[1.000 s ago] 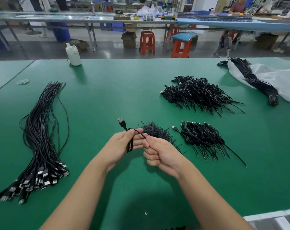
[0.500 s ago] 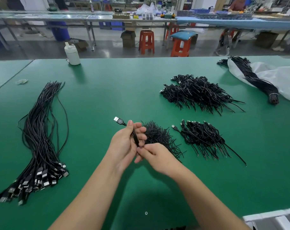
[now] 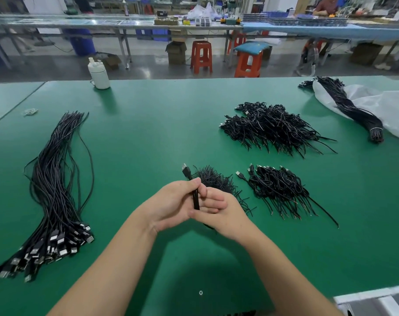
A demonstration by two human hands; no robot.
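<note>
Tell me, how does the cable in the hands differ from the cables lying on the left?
The held cable is one, folded short and lifted in the left hand; the left cables are many, stretched long, flat on the table. Its plug points up; theirs point toward the camera. Both are black with metal plugs.

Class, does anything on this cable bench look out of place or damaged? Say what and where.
Little stands out. A lone small screw head sits on the green table near the front edge, apart from every pile. One USB plug juts from the small coiled pile. The folded cable in the left hand looks undamaged.
</note>
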